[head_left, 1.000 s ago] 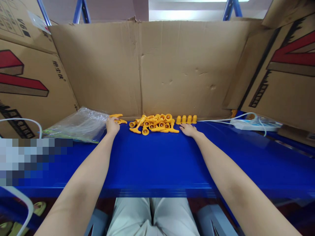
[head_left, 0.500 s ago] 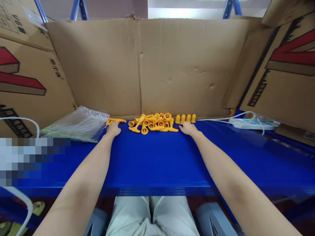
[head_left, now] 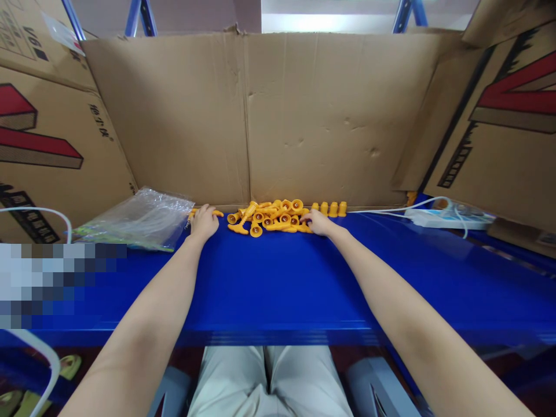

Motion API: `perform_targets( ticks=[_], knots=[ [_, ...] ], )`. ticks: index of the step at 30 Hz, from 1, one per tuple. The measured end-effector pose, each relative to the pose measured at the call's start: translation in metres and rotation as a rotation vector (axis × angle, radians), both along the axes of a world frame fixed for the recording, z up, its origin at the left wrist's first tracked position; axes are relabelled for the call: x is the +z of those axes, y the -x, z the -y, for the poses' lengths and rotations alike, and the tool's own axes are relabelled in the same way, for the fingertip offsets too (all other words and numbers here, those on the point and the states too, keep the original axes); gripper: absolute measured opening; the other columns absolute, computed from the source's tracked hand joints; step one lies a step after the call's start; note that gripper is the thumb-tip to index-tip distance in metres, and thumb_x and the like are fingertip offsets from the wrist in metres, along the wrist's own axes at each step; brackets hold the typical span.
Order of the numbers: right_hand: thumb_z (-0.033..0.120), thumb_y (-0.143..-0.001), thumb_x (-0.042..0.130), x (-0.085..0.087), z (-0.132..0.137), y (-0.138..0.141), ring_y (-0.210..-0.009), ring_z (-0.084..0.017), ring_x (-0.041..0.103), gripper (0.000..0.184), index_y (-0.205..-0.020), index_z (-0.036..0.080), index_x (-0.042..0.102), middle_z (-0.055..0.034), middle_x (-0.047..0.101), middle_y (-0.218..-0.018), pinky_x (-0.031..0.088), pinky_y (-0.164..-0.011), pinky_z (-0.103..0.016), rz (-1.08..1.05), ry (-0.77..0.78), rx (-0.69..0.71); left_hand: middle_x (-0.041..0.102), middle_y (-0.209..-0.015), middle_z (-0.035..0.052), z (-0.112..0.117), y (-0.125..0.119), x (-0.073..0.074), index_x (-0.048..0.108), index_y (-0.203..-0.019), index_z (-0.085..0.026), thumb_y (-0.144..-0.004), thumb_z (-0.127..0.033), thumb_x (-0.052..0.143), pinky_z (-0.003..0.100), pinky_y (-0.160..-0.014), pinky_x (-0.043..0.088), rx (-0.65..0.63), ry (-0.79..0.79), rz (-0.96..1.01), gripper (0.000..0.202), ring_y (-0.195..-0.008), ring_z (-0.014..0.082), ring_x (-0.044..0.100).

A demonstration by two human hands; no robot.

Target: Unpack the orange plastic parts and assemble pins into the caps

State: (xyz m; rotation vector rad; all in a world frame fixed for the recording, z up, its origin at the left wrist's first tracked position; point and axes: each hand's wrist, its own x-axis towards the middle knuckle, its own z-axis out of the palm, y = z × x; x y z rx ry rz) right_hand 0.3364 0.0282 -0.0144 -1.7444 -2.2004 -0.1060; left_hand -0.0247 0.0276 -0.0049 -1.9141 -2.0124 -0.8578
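My left hand (head_left: pixel 205 222) lies palm down over orange T-shaped plastic handles (head_left: pixel 216 213) near the back of the blue table, its fingers stretched out. Right of it is a pile of orange plastic T-handled pieces (head_left: pixel 256 230) with flared round cups; a small shiny spot shows inside several cups. At the pile's right end, my right hand (head_left: pixel 318 222) reaches in with fingers apart, touching or very close to a handle there. Behind that hand, several small orange caps (head_left: pixel 333 209) stand upright in a row along the cardboard.
A clear plastic bag (head_left: pixel 139 219) lies left of my left hand. Cardboard (head_left: pixel 330 116) walls the back, with printed boxes (head_left: pixel 39 121) on both sides. A white power strip (head_left: pixel 452 219) with cables lies at the right. The blue table's (head_left: pixel 278 289) front edge is by my lap.
My right hand has shifted left, from beside the caps to the pile's right end. My left hand has moved slightly right and up, spreading over the handles.
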Motion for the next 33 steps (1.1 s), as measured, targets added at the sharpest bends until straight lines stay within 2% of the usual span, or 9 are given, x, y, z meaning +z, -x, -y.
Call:
perform_targets(
  ticks=[3, 6, 9, 12, 17, 20, 24, 28, 33],
  knots=[
    [0.010, -0.078, 0.056, 0.006, 0.007, -0.004, -0.110, -0.027, 0.053, 0.028, -0.095, 0.025, 0.072, -0.0099, 0.057, -0.116, 0.044, -0.085, -0.039, 0.074, -0.020, 0.008, 0.051, -0.136, 0.0113, 0.004, -0.007, 0.006, 0.063, -0.115, -0.019, -0.083, -0.018, 0.040, 0.047, -0.103, 0.035, -0.111, -0.093, -0.033, 0.040, -0.125, 0.0287, 0.045],
    [0.010, -0.077, 0.059, 0.013, 0.014, -0.006, -0.115, -0.030, 0.048, 0.023, -0.091, 0.024, 0.071, -0.0098, 0.056, -0.122, 0.040, -0.087, -0.045, 0.161, -0.082, 0.076, 0.055, -0.132, 0.0106, 0.009, -0.017, 0.014, 0.063, -0.111, -0.018, -0.083, -0.015, 0.039, 0.045, -0.102, 0.035, -0.247, -0.205, -0.086, 0.037, -0.123, 0.0263, 0.047],
    [0.009, -0.081, 0.052, 0.018, 0.019, -0.004, -0.113, -0.027, 0.049, 0.027, -0.099, 0.021, 0.067, -0.0098, 0.061, -0.116, 0.035, -0.092, -0.046, 0.174, -0.204, 0.164, 0.056, -0.130, 0.0121, 0.016, -0.031, 0.024, 0.061, -0.113, -0.016, -0.085, -0.016, 0.037, 0.044, -0.100, 0.035, -0.385, -0.315, -0.141, 0.037, -0.121, 0.0249, 0.049],
    [0.005, -0.083, 0.043, 0.023, 0.023, 0.004, -0.105, -0.023, 0.052, 0.034, -0.106, 0.020, 0.063, -0.0082, 0.065, -0.106, 0.027, -0.097, -0.045, 0.161, -0.357, 0.222, 0.057, -0.128, 0.0132, 0.028, -0.048, 0.034, 0.055, -0.123, -0.016, -0.090, -0.023, 0.036, 0.041, -0.096, 0.038, -0.511, -0.381, -0.197, 0.039, -0.118, 0.0241, 0.051],
    [0.010, -0.089, 0.037, 0.038, 0.037, 0.034, -0.091, -0.022, 0.052, 0.033, -0.111, 0.017, 0.061, -0.0097, 0.064, -0.099, 0.025, -0.093, -0.041, 0.225, -0.577, 0.283, 0.065, -0.111, 0.0116, 0.049, -0.080, 0.042, 0.043, -0.137, -0.017, -0.093, -0.040, 0.035, 0.034, -0.085, 0.044, -0.655, -0.337, -0.322, 0.049, -0.100, 0.0207, 0.061],
    [0.011, -0.090, 0.037, 0.046, 0.047, 0.055, -0.088, -0.021, 0.051, 0.034, -0.116, 0.015, 0.059, -0.0103, 0.063, -0.096, 0.025, -0.088, -0.039, 0.301, -0.628, 0.331, 0.067, -0.104, 0.0097, 0.059, -0.097, 0.042, 0.044, -0.136, -0.020, -0.092, -0.043, 0.039, 0.033, -0.082, 0.046, -0.621, -0.253, -0.379, 0.051, -0.094, 0.0208, 0.063],
    [0.012, -0.091, 0.040, 0.047, 0.053, 0.073, -0.087, -0.021, 0.052, 0.030, -0.114, 0.014, 0.059, -0.0101, 0.063, -0.095, 0.024, -0.085, -0.037, 0.356, -0.620, 0.364, 0.067, -0.104, 0.0112, 0.066, -0.109, 0.044, 0.051, -0.128, -0.018, -0.087, -0.034, 0.045, 0.033, -0.079, 0.047, -0.455, -0.131, -0.384, 0.044, -0.094, 0.0238, 0.064],
    [0.022, -0.095, 0.039, 0.044, 0.051, 0.074, -0.089, -0.021, 0.055, 0.030, -0.118, 0.011, 0.054, -0.0119, 0.065, -0.100, 0.025, -0.080, -0.033, 0.257, -0.548, 0.327, 0.065, -0.107, 0.0119, 0.067, -0.108, 0.047, 0.050, -0.127, -0.018, -0.086, -0.029, 0.045, 0.032, -0.077, 0.046, -0.372, -0.079, -0.327, 0.043, -0.095, 0.0247, 0.064],
    [0.024, -0.095, 0.041, 0.046, 0.049, 0.072, -0.087, -0.022, 0.055, 0.025, -0.105, 0.012, 0.060, -0.0116, 0.066, -0.097, 0.024, -0.082, -0.035, 0.233, -0.494, 0.287, 0.064, -0.107, 0.0107, 0.064, -0.105, 0.045, 0.051, -0.123, -0.020, -0.084, -0.032, 0.048, 0.030, -0.075, 0.045, -0.367, -0.051, -0.244, 0.041, -0.092, 0.0245, 0.064]
  ],
)
